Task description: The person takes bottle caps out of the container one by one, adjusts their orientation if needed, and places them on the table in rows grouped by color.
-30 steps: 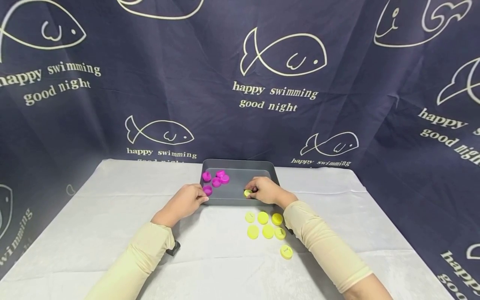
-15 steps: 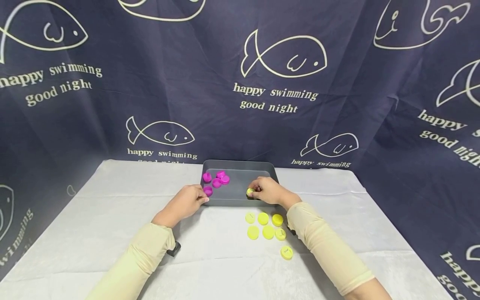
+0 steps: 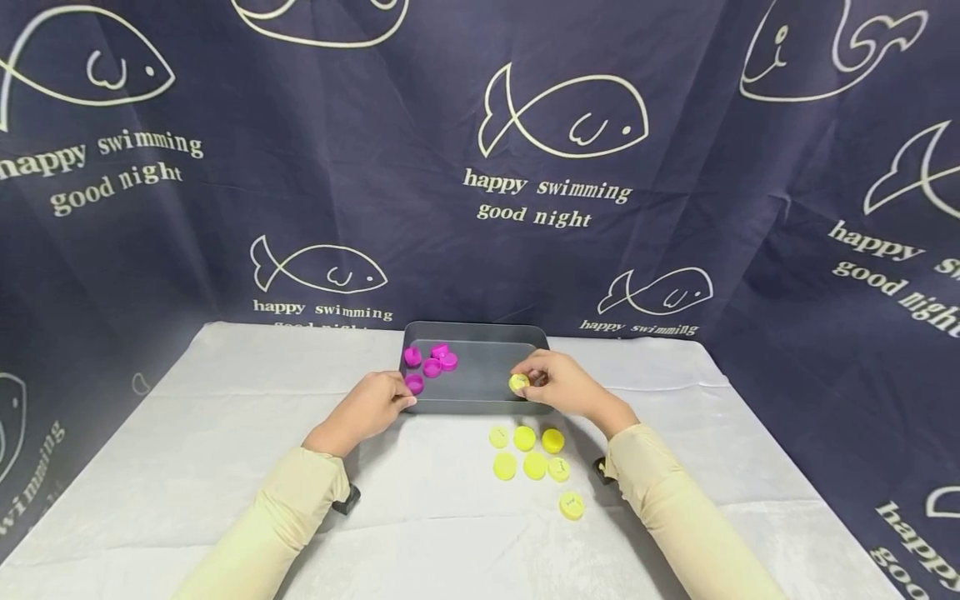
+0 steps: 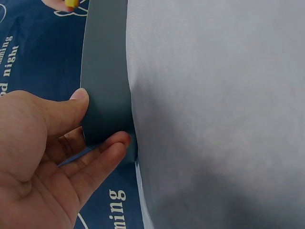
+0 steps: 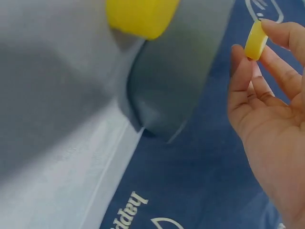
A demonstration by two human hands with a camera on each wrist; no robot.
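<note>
My right hand [image 3: 567, 385] pinches a yellow bottle cap [image 3: 519, 382] between thumb and fingers, over the right part of the grey tray [image 3: 480, 407]. In the right wrist view the same cap [image 5: 256, 40] stands on edge between the fingertips. At the tray's near left corner, my left hand [image 3: 369, 407] grips the wall; in the left wrist view its thumb lies on the rim of the tray [image 4: 107, 71] and its fingers reach around the corner. Several magenta caps [image 3: 432, 367] lie in the left part of the tray, some overlapping.
Several yellow caps [image 3: 535, 465] lie on the white tablecloth [image 3: 420, 517] in front of the tray, with one cap [image 3: 572, 505] nearer the person. A dark blue curtain with fish drawings [image 3: 442, 250] hangs right behind the tray.
My right hand has moved right and a little up with the yellow cap, which shows more fully now. The left hand has stayed at the tray's corner.
</note>
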